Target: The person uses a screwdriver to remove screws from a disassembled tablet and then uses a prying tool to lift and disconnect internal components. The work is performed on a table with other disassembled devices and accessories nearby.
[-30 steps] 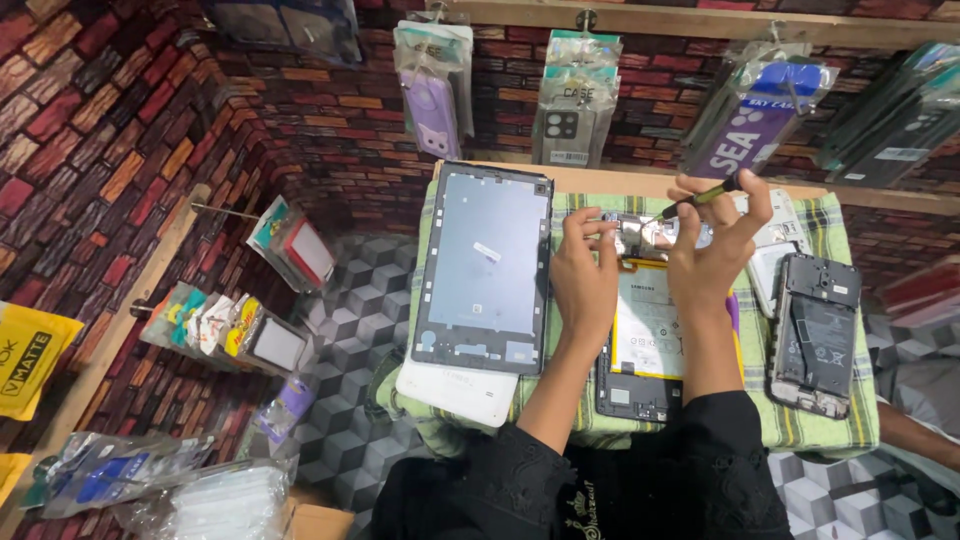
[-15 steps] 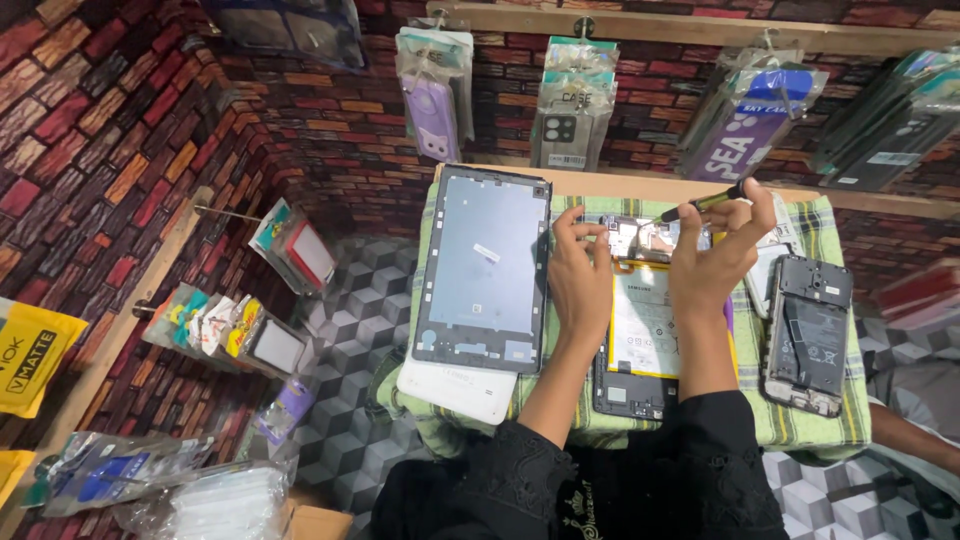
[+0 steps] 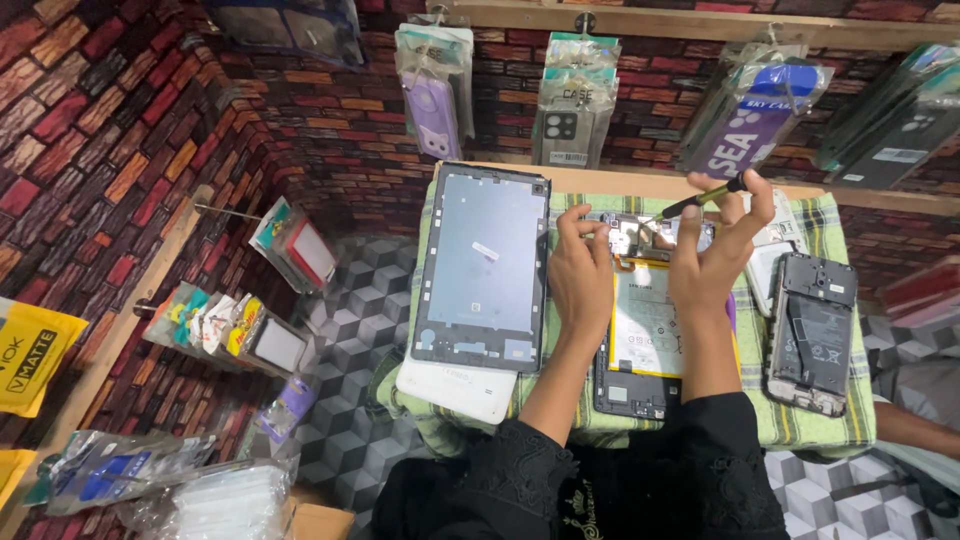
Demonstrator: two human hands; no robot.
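Observation:
An opened tablet body [image 3: 640, 340] with a white and yellow battery lies on a green checked cloth [image 3: 810, 420]. My left hand [image 3: 580, 270] rests on its upper left part, fingers spread and pressing near the circuit board [image 3: 632, 236]. My right hand [image 3: 715, 255] holds a thin screwdriver [image 3: 700, 200] with a yellow-green band, its tip pointing down at the board. A grey tablet back cover [image 3: 483, 268] lies to the left, on top of a white device [image 3: 455, 385].
An opened black phone [image 3: 812, 335] lies at the right on the cloth, a white part [image 3: 768, 270] beside it. Packaged phone cases [image 3: 565, 100] hang on the brick-pattern wall behind. More packets [image 3: 230, 330] hang at the left.
Both hands stay over the top of the tablet body. The right hand has lifted slightly, with the screwdriver now tilted more steeply toward the board.

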